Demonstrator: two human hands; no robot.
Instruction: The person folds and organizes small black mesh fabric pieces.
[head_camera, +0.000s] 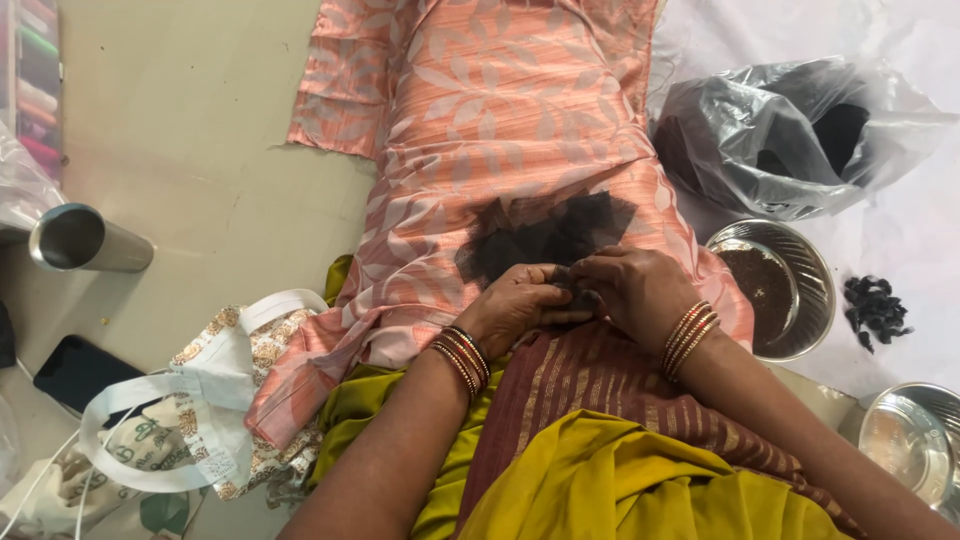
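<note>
soft even daylight | faint shadows | sharp focus | slight wide-angle edge stretch

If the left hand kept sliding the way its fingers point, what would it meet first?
The left hand points right, so it would first meet the right hand, already touching it around the dark clump both pinch.

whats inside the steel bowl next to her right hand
The steel bowl, right of the right hand, holds a dark brown, grainy mass spread over its bottom. The bowl's near wall hides part of the bottom, and anything beneath that mass is covered.
</note>
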